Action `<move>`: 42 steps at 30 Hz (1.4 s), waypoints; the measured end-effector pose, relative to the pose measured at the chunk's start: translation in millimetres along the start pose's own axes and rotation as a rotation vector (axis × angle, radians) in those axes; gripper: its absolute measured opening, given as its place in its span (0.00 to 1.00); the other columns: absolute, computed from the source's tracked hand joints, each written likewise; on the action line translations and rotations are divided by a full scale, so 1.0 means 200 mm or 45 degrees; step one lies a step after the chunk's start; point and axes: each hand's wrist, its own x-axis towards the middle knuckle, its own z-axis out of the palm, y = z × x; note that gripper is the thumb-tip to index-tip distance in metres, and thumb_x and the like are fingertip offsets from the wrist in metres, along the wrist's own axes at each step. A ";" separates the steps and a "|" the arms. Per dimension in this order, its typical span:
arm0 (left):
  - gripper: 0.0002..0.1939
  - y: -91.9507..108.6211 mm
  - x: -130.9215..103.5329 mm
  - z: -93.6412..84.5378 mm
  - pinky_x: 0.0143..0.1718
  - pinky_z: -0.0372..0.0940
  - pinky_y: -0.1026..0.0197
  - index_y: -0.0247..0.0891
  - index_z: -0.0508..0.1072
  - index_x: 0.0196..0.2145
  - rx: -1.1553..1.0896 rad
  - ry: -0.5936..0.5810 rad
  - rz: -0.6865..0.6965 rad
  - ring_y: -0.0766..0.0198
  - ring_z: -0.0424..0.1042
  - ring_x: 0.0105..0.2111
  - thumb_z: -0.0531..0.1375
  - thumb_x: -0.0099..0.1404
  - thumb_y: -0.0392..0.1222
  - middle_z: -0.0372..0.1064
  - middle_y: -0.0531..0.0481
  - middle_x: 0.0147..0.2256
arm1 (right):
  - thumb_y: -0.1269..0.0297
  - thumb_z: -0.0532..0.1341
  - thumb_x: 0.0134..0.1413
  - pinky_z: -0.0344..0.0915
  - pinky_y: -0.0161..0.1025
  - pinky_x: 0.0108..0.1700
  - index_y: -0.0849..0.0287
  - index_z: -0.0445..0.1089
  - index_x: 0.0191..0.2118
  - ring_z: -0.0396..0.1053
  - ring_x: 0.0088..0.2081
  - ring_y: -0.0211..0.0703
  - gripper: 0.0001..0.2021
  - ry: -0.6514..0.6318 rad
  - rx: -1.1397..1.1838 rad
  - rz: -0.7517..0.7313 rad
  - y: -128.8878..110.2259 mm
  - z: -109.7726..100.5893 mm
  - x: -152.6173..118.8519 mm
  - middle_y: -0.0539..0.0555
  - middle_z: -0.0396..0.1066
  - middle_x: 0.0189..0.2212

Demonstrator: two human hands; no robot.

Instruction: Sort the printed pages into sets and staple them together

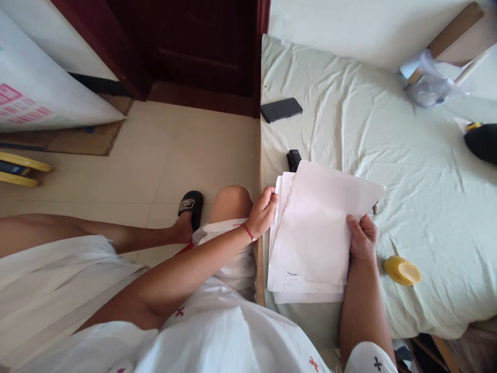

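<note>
White rectangular paper sheets [314, 228] are running lengthwise away from us. We are gripping opposite sides, left hand [264, 211] and right hand [363, 238] apart.

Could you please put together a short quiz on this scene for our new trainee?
1. Fill in: the left hand and the right hand both hold ____.
2. True or false: the yellow object lies on the floor.
3. On which side is the red bracelet worn: A, left; B, right?

Key:
1. Sheets of paper.
2. False; the yellow object lies on the pale cloth.
3. A.
</note>
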 end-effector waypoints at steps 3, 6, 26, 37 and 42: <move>0.07 0.00 0.01 0.00 0.35 0.59 0.61 0.42 0.62 0.39 0.016 -0.030 -0.002 0.64 0.60 0.29 0.50 0.76 0.44 0.57 0.57 0.28 | 0.53 0.72 0.56 0.76 0.50 0.47 0.54 0.79 0.51 0.80 0.44 0.55 0.19 0.000 -0.010 -0.003 0.00 0.00 0.00 0.58 0.82 0.45; 0.07 0.00 0.01 0.00 0.36 0.59 0.61 0.42 0.62 0.39 0.035 -0.042 0.017 0.64 0.61 0.30 0.50 0.76 0.44 0.59 0.57 0.28 | 0.52 0.72 0.57 0.76 0.49 0.46 0.54 0.79 0.50 0.79 0.44 0.54 0.19 -0.026 -0.034 0.004 0.01 -0.01 0.00 0.57 0.82 0.44; 0.17 -0.02 0.00 0.00 0.33 0.59 0.59 0.43 0.63 0.38 0.016 0.035 0.050 0.64 0.58 0.27 0.49 0.78 0.57 0.55 0.57 0.27 | 0.53 0.74 0.55 0.73 0.43 0.41 0.53 0.80 0.46 0.77 0.38 0.47 0.15 -0.119 -0.034 0.038 0.00 -0.02 0.00 0.53 0.82 0.40; 0.24 -0.08 0.01 0.00 0.37 0.66 0.58 0.39 0.71 0.44 0.037 0.062 0.059 0.61 0.66 0.31 0.50 0.77 0.63 0.66 0.52 0.29 | 0.52 0.74 0.54 0.72 0.42 0.41 0.54 0.80 0.45 0.77 0.38 0.47 0.16 -0.097 -0.056 0.034 0.01 -0.03 0.00 0.53 0.82 0.38; 0.23 -0.07 0.01 0.00 0.40 0.67 0.58 0.40 0.70 0.42 0.026 0.058 0.086 0.60 0.68 0.34 0.51 0.76 0.63 0.68 0.51 0.31 | 0.52 0.74 0.53 0.73 0.44 0.42 0.54 0.80 0.46 0.77 0.39 0.49 0.18 -0.088 -0.070 0.036 0.00 -0.02 0.00 0.54 0.82 0.40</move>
